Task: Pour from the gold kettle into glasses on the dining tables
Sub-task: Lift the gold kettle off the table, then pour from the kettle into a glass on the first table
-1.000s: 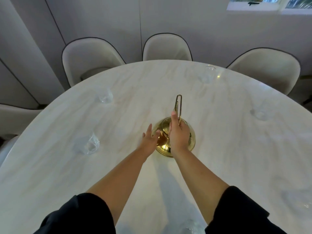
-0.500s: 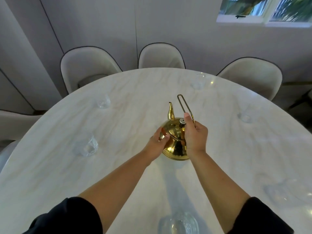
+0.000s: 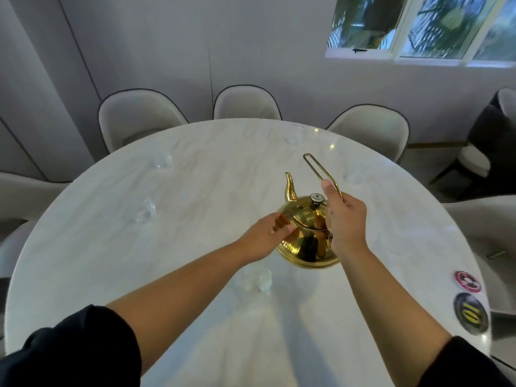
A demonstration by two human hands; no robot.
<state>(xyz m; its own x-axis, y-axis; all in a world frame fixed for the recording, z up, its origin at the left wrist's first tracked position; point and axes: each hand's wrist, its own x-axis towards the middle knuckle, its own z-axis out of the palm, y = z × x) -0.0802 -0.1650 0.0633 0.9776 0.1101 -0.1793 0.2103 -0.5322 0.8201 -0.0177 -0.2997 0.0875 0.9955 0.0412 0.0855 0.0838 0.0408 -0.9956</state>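
The gold kettle (image 3: pixel 305 238) is over the middle of the round marble table (image 3: pixel 111 261), spout pointing away from me. My right hand (image 3: pixel 344 222) grips its thin wire handle, which slants up and away. My left hand (image 3: pixel 265 238) rests flat against the kettle's left side. Several clear glasses stand around the table: one near me (image 3: pixel 255 280) just below the kettle, one at the left (image 3: pixel 143 212), one at the far left (image 3: pixel 162 160), one at the far edge (image 3: pixel 296 135) and one to the right (image 3: pixel 353 175). They are faint against the marble.
Pale upholstered chairs (image 3: pixel 245 104) ring the far side and the left and right of the table. Two round badges, red (image 3: pixel 467 280) and black-and-yellow (image 3: pixel 472 314), lie near the table's right edge. A dark chair (image 3: pixel 491 143) stands at the far right beneath a window.
The kettle has risen and tipped so its spout and lid show, with my right hand on the handle. My left hand moved onto the kettle's side. The view lifted, and the near glass sits under the kettle.
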